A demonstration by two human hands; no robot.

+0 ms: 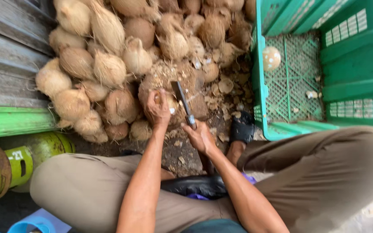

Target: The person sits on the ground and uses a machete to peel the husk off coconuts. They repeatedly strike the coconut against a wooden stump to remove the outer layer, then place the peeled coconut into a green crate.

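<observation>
My left hand (157, 108) grips a brown coconut (169, 103) resting on a worn wooden chopping block (175, 80). My right hand (199, 136) holds the handle of a dark-bladed cleaver (181, 98), whose blade lies against the coconut just right of my left hand. I sit low with both knees spread, the block between them. Shell chips lie scattered on the ground around the block.
A big pile of husked coconuts (109, 64) fills the ground to the left and behind. A green plastic crate (324, 90) at the right holds one peeled coconut (271, 58). Green gas cylinders (18, 164) stand at the lower left beside a wooden wall.
</observation>
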